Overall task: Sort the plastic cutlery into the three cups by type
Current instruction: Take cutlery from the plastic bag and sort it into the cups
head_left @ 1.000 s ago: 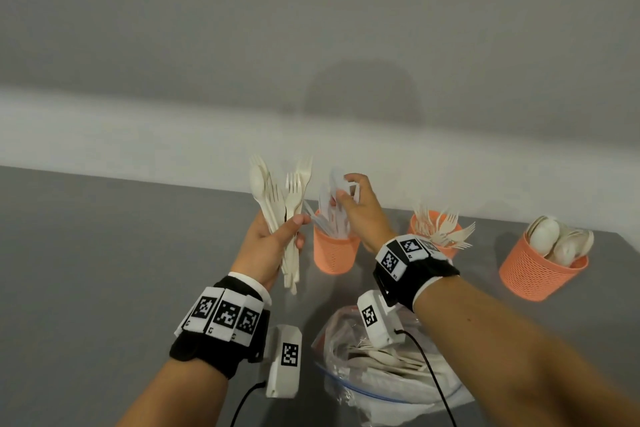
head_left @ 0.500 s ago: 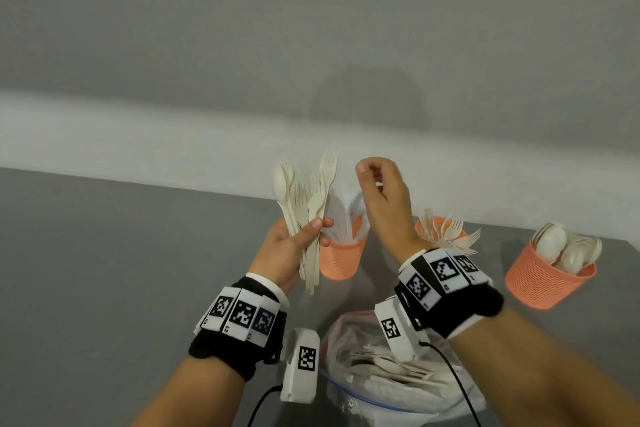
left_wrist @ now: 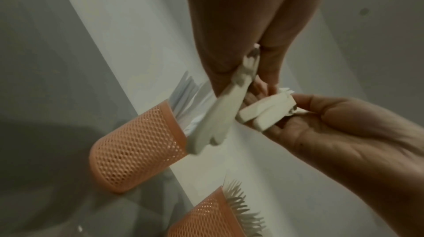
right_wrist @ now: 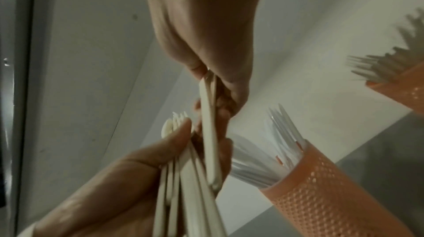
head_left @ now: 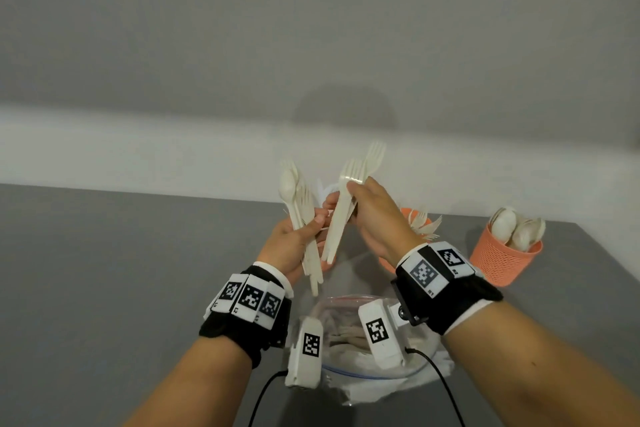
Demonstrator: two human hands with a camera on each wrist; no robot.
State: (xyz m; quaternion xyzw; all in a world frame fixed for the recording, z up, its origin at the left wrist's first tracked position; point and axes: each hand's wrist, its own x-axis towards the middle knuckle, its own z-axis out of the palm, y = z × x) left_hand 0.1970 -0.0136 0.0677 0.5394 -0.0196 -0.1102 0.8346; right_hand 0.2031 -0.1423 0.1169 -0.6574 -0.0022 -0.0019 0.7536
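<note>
Right hand [head_left: 374,215] pinches a couple of forks [head_left: 349,198] by the necks, tines up, handles slanting down toward the left hand. Left hand [head_left: 294,243] grips the remaining bundle [head_left: 301,218], a spoon and more forks, thumb clamped across the handles. The two sets are touching or just beside each other low down; can't tell if the forks are fully free.

Step in hand, as I judge it: separating forks from the mixed bundle. Next move calls for pulling them clear and carrying them right to the fork cup [head_left: 412,236], just behind the right wrist.

Knife cup [left_wrist: 137,146] sits beyond the hands, mostly hidden in the head view. Spoon cup [head_left: 502,260] stands far right on the worktop [head_left: 104,270]. Bag [head_left: 349,333] with more cutlery lies below the wrists, so sorting is unfinished. Tines already fanning out of the fork cup could snag incoming forks.
</note>
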